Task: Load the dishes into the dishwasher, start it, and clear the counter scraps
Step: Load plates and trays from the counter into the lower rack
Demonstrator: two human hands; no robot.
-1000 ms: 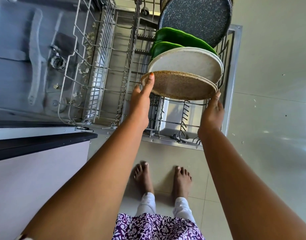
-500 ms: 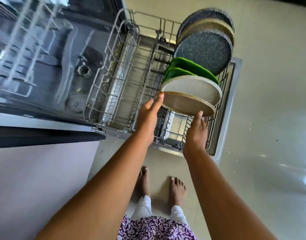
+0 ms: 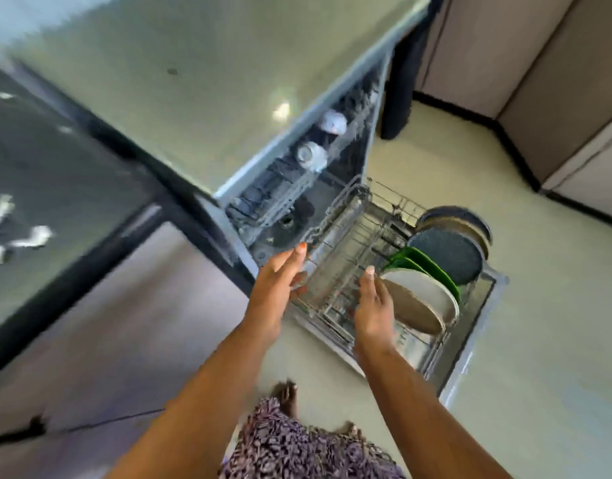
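The left hand [image 3: 278, 281] and right hand [image 3: 372, 307] hover apart and empty over the pulled-out rack [image 3: 335, 243], fingers straight. The right hand is just beside the brown plate [image 3: 413, 311] at the front of the row. That plate wants checking, I'd say: upright between the prongs, not leaning. I count seven plates: it, one white plate [image 3: 432, 288], two green plates [image 3: 429, 266], two dark plates [image 3: 448, 259] and one tan plate [image 3: 463, 226].
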